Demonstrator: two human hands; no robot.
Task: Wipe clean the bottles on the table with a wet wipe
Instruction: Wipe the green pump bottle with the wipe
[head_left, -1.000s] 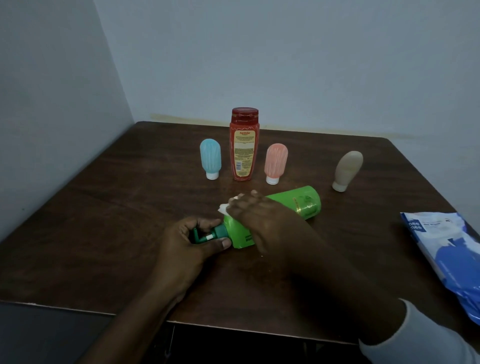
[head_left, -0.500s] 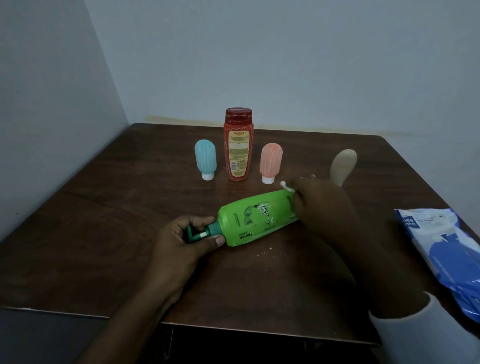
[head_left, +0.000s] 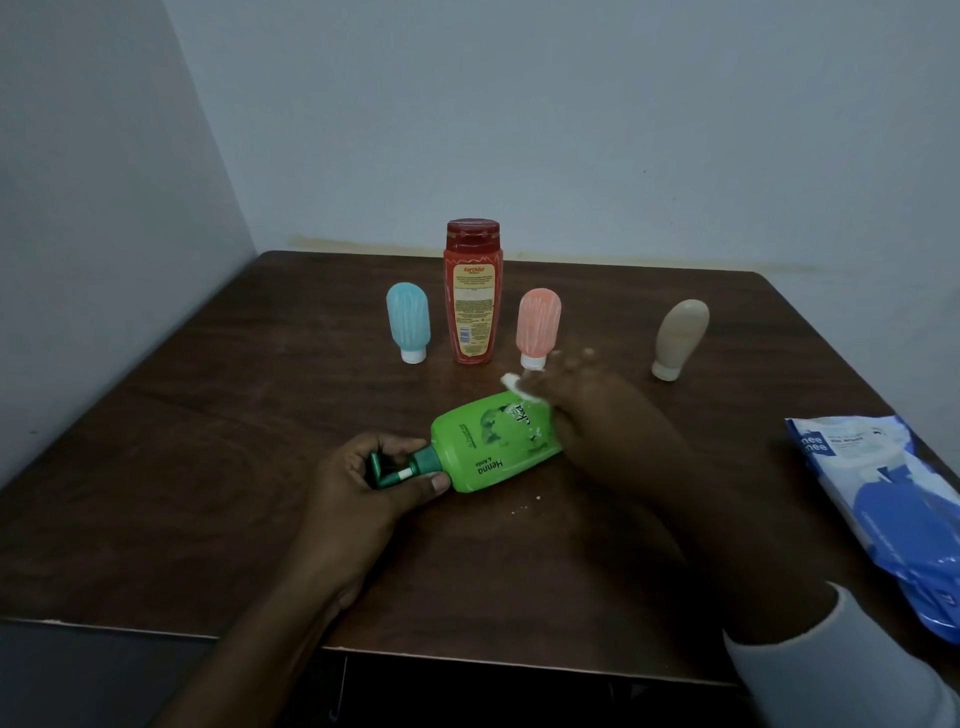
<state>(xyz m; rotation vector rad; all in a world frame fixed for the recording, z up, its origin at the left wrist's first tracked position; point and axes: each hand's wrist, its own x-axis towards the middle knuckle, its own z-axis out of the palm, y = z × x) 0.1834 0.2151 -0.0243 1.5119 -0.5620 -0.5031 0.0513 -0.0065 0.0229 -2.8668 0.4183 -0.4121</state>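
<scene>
Green bottle (head_left: 493, 441) lies mid-table: left hand (head_left: 363, 483) grips pump (head_left: 400, 467), right hand (head_left: 587, 410) clutches wipe (head_left: 514, 385); pack (head_left: 893, 499) at right edge.

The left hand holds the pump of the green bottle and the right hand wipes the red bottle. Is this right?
No. The head view shows the right hand wiping the green bottle with the wet wipe; the red bottle stands untouched. The left hand holds the pump.

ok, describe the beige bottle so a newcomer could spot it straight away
On the brown table, look at the row of bottles standing toward the far edge. The beige bottle is the rightmost, off by itself past the pink bottle. It is the only dull tan one, with no ribbing or label.
</scene>
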